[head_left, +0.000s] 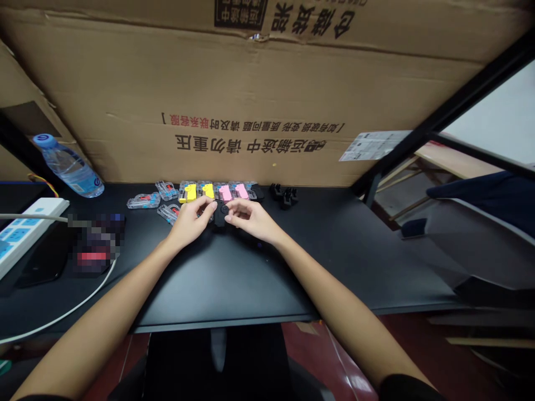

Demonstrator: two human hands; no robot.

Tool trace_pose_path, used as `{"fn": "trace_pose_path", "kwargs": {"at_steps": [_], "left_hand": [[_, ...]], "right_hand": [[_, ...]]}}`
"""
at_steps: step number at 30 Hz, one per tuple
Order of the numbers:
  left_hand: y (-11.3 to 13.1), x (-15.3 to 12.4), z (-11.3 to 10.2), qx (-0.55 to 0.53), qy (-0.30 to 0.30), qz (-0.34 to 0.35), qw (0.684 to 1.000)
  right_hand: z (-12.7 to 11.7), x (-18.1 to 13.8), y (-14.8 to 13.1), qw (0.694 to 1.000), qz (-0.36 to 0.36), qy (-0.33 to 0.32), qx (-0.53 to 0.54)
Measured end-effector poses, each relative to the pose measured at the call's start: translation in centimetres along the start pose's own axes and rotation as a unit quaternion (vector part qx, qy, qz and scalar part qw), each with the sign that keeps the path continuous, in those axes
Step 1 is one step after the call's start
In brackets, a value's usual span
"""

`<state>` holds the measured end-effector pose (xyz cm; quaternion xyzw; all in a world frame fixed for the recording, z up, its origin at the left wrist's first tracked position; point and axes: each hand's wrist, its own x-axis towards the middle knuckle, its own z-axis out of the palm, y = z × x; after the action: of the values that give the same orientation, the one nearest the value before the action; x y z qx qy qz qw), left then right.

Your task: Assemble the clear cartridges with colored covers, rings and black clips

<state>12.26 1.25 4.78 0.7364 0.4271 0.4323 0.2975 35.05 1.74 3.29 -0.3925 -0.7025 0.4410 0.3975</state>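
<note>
Both my hands meet over the far middle of the black table (259, 284). Between them is a small black plastic part (220, 216) with a round disc on its face; its exact kind does not show. My left hand (193, 221) pinches its left side with thumb and forefinger. On the other side, my right hand (251, 219) has its fingertips closed at its right edge. Just behind lie clear plastic cases with yellow pieces (190, 192) and pink pieces (241, 191). More clear pieces with red and blue bits (143, 200) lie to the left.
Several black parts (285, 195) lie right of the cases. A cardboard sheet (251, 83) rises behind the table. At left are a tilted water bottle (71, 167), a white power strip (31, 228), a white cable (79, 309) and a dark phone-like slab (45, 267).
</note>
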Motion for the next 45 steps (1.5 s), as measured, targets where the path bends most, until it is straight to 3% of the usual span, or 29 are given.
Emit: {"fn": "trace_pose_path", "kwargs": {"at_steps": [7, 11, 15, 18, 23, 29, 35, 42, 45], "left_hand": [[-0.3, 0.0, 0.2, -0.048, 0.010, -0.042, 0.998], [-0.1, -0.1, 0.2, -0.043, -0.022, 0.000, 0.999], [0.1, 0.1, -0.6, -0.019, -0.033, 0.054, 0.998], [-0.2, 0.3, -1.9, 0.106, -0.027, 0.105, 0.988], [-1.6, 0.2, -3.2, 0.284, -0.134, 0.115, 0.942], [-1.6, -0.2, -1.9, 0.266, -0.202, 0.150, 0.931], [-0.9, -0.6, -1.2, 0.251, -0.189, 0.165, 0.935], [-1.6, -0.4, -1.3, 0.267, -0.222, 0.186, 0.919], [-1.8, -0.4, -1.2, 0.275, -0.202, 0.173, 0.924]], "right_hand": [[1.4, -0.6, 0.0, 0.991, -0.054, 0.035, -0.118], [2.1, -1.0, -0.3, 0.970, -0.122, 0.044, -0.205], [1.6, -0.8, -0.6, 0.960, -0.150, 0.083, -0.222], [0.8, -0.5, -0.8, 0.960, -0.133, 0.131, -0.211], [0.1, -0.4, -1.1, 0.957, -0.087, 0.194, -0.199], [0.4, -0.5, -1.3, 0.958, -0.058, 0.198, -0.200], [0.4, -0.3, -1.3, 0.964, -0.027, 0.186, -0.188], [0.4, -0.5, -0.5, 0.975, 0.006, 0.154, -0.162], [0.4, -0.5, -0.3, 0.977, 0.005, 0.142, -0.156]]}}
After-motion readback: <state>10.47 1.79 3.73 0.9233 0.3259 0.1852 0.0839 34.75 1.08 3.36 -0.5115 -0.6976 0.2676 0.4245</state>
